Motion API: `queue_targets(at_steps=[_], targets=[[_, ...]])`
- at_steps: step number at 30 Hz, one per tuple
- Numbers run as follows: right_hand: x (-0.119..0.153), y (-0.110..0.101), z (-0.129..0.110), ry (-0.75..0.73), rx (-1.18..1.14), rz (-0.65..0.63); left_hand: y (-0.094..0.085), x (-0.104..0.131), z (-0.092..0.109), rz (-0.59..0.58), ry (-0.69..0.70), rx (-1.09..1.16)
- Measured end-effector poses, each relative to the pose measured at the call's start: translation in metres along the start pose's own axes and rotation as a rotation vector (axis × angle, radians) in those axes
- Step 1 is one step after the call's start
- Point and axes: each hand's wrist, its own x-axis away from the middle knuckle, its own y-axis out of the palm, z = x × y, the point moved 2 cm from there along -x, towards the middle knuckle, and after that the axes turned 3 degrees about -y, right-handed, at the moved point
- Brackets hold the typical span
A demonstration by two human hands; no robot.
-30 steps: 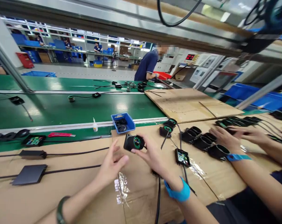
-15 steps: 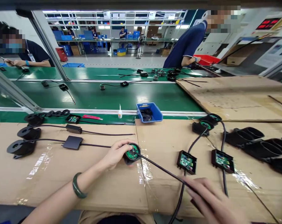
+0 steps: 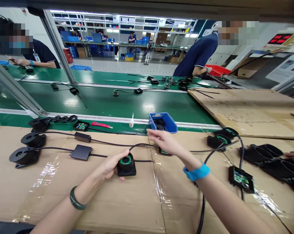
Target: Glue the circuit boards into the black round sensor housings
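My left hand (image 3: 111, 165) is wrapped round the side of a black round housing (image 3: 126, 170) with a green circuit ring inside its top. From the housing a black cable (image 3: 139, 145) runs to an open black box with a green circuit board (image 3: 164, 151), mostly hidden beneath my right hand (image 3: 165, 140). That hand reaches over the box with fingers stretched out, close to a blue bin (image 3: 172, 127) of black rings. I see nothing held in it. Left of my left hand lies a closed flat black box (image 3: 81, 152) on another cable.
Finished-looking black housings (image 3: 25, 156) line the left side. On the right are an open circuit box (image 3: 241, 179) and several black housings (image 3: 261, 154), with another person's hand at the edge. A glue bottle (image 3: 131, 122) and red cutter (image 3: 101, 124) lie behind.
My right hand has let go of the cable at lower right and moved up and left towards the blue bin. The housing has tilted more upright in my left hand; its cable now runs behind it.
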Motion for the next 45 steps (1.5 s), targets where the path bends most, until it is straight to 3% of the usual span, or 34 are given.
queue_targets(at_steps=[5,7,9,12,15,17,20,24,28,33,37,45], targets=[[-0.086,0.057,-0.016,0.145,-0.119,0.110,-0.009,0.010,0.005,-0.061,0.061,0.048],[-0.103,0.066,-0.022,0.160,-0.184,0.168,-0.008,0.014,0.006,-0.105,0.090,0.040],[-0.103,0.064,-0.028,0.141,-0.262,0.234,-0.007,0.015,0.005,-0.137,0.142,-0.031],[-0.071,0.044,-0.042,0.079,-0.384,0.334,-0.007,0.014,0.000,-0.094,0.293,-0.232],[-0.014,0.018,-0.057,0.021,-0.561,0.393,-0.005,0.015,-0.005,0.014,0.434,-0.425],[0.026,0.006,-0.062,0.027,-0.819,0.411,-0.002,0.016,-0.008,0.042,0.480,-0.524],[0.077,0.004,-0.058,0.151,-1.067,0.443,0.006,0.020,-0.012,0.081,0.517,-0.635],[0.116,0.021,-0.042,0.329,-1.233,0.452,0.013,0.025,-0.014,0.161,0.551,-0.764],[0.131,0.038,-0.035,0.416,-1.314,0.478,0.016,0.027,-0.017,0.200,0.637,-0.835],[0.129,0.042,-0.044,0.436,-1.269,0.606,0.017,0.029,-0.019,0.239,0.767,-0.964],[0.128,0.038,-0.054,0.365,-1.091,0.639,0.018,0.030,-0.019,0.269,0.830,-1.036],[0.139,0.028,-0.075,0.157,-0.513,0.515,0.020,0.032,-0.017,0.296,0.880,-1.120]])
